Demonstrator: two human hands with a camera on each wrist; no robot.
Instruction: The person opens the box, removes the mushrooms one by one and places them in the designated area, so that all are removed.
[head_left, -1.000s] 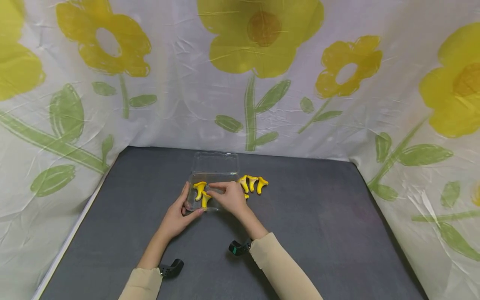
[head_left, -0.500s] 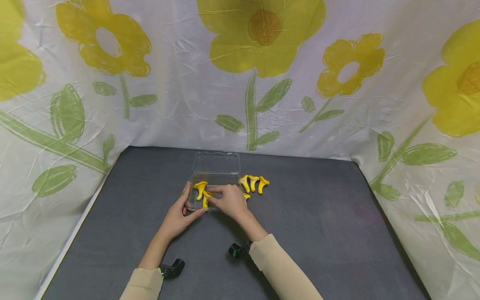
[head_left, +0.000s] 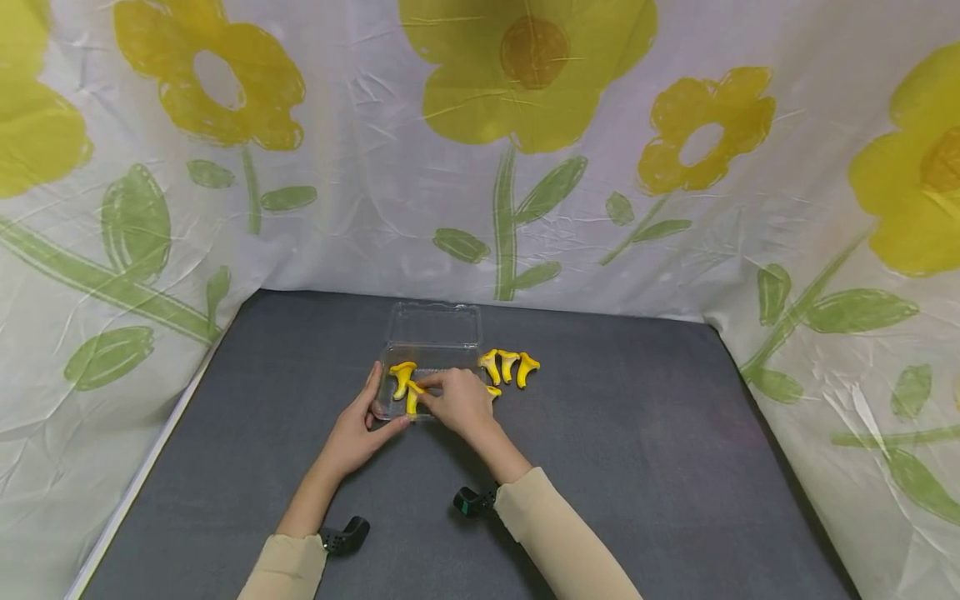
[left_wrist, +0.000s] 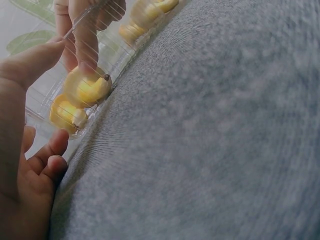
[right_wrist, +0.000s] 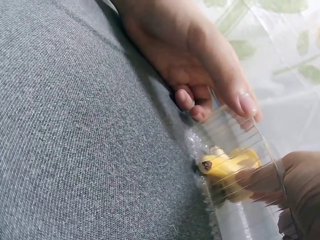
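Note:
In the head view, a clear plastic clamshell box (head_left: 386, 354) stands with its lid (head_left: 435, 323) raised at the back. My left hand (head_left: 356, 429) holds its left front corner, the thumb on the near rim and the fingers along the left side. Two yellow chanterelle mushrooms lie inside at the left: a rear mushroom (head_left: 402, 379) and a front mushroom (head_left: 412, 398). Reaching into the box, my right hand (head_left: 461, 404) pinches the front one between thumb and fingers. Through the clear wall, the right wrist view shows the thumb (right_wrist: 260, 179) against that yellow mushroom (right_wrist: 225, 167).
Just right of the box lie three yellow mushrooms in a row, with the rightmost mushroom (head_left: 527, 368) farthest out. A further mushroom (head_left: 493, 392) is partly hidden behind the right hand. Dark grey cloth (head_left: 637, 467) covers the table, and a flower-printed curtain (head_left: 360, 208) hangs behind it.
From just above and right of the front mushroom, my right fingers have come down onto it, and it sits slightly more upright. My left hand stays at the box corner.

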